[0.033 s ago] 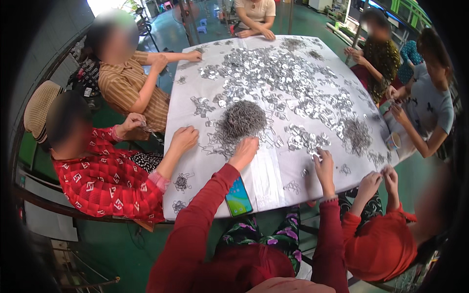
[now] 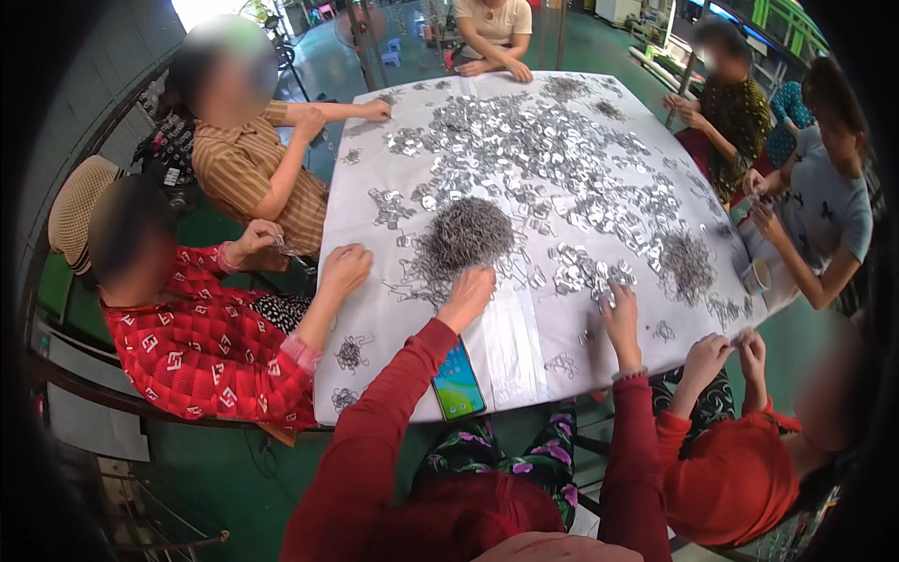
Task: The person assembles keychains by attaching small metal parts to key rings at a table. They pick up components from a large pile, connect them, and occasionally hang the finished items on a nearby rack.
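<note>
Keeping the tangle loose looks like half the battle here, imo. The dark heap of thin wire bits (image 2: 470, 229) sits on the near half of the desk (image 2: 375, 318), with stragglers around its edges. The small cluster of shiny flat pieces (image 2: 579, 270) is off to its right, well short of the near edge.

The left hand (image 2: 468, 296) is at the near side of the wire heap, fingers curled down. Can't tell if they're clamped on a bit or just resting. The right hand (image 2: 621, 320) is at the near edge of the shiny cluster, thumb and fingers close around something bright, but whether they're actually pinching a piece is too small to make out.

I'd take strays off the rim rather than dig into the middle, since those wires probably snag. For flat stuff, fingertips and a light grip.

Also, watch the phone (image 2: 458, 382) by the left sleeve (image 2: 389, 384), it's right at the desk's near edge and easy to bump.
</note>
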The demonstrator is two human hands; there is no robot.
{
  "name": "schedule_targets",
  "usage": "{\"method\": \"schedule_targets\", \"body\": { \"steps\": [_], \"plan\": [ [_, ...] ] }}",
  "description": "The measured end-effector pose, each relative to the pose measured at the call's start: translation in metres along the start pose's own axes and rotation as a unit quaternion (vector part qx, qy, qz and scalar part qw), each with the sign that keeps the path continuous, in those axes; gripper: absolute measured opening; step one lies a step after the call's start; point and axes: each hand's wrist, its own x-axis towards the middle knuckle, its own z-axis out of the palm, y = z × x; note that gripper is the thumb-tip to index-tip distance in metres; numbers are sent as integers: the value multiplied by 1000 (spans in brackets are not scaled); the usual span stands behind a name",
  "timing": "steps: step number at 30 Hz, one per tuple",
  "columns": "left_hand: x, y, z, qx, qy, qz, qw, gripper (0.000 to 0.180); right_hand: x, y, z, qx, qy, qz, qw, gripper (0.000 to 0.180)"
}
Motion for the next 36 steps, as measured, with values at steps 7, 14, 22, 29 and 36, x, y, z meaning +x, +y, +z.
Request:
{"method": "schedule_targets", "body": {
  "steps": [7,14,22,29,36],
  "plan": [
    [-10,3,-41,-66,82,-43,994,10,35,35,39,-110,-113,-52,986,25],
    [-21,58,-38,-221,80,-31,972,11,44,69,3,-131,-145,-133,972,30],
    [-62,132,-53,-432,-4,-96,897,12,12,-24,13,167,-27,171,971,29],
    [-85,158,-55,-332,54,33,941,12,-61,-115,-44,437,-57,164,883,21],
    [-110,155,-38,-328,38,50,942,14,-110,-157,-65,490,-28,236,839,16]
  ]
}}
